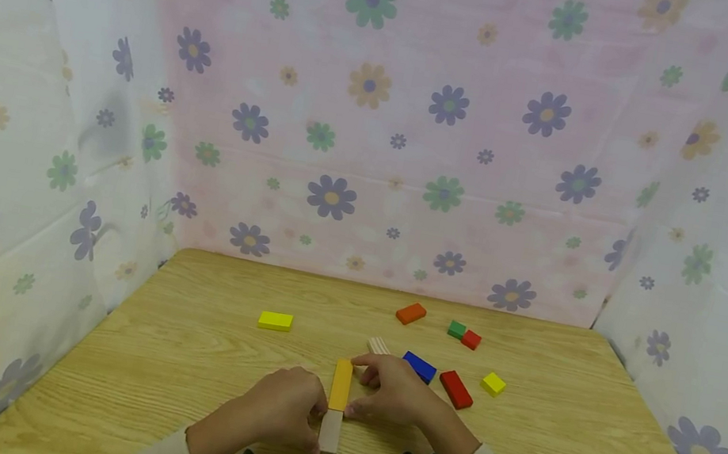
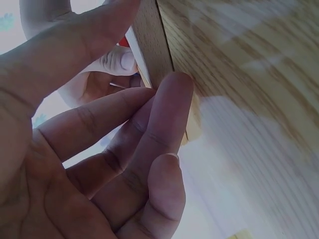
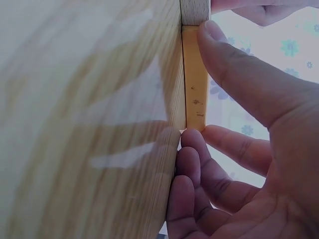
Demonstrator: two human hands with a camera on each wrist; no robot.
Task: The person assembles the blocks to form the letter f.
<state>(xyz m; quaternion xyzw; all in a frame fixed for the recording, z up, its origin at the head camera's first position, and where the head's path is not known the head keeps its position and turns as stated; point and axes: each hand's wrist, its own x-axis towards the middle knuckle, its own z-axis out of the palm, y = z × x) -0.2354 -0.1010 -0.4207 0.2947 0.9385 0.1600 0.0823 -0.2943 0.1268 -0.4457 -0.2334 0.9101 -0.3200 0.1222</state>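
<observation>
Two rectangular blocks lie end to end on the table: an orange block (image 1: 341,384) on the far side and a plain wooden block (image 1: 330,434) nearer the body. My left hand (image 1: 286,407) pinches the plain block from the left, thumb by its near end and fingertips by the seam. From the right, my right hand (image 1: 400,390) holds the orange block, thumb near the seam and index fingertip at the far end. In the right wrist view, the orange block (image 3: 195,79) stands on its face against the plain block (image 3: 194,12). Fingers partly cover the plain block (image 2: 149,40) in the left wrist view.
Right of the hands lie a blue block (image 1: 419,367), a red block (image 1: 456,389) and a small yellow block (image 1: 493,384). A partly covered pale ridged piece (image 1: 378,346) sits behind the right hand. Farther back are an orange-red block (image 1: 410,313) and a yellow block (image 1: 276,321).
</observation>
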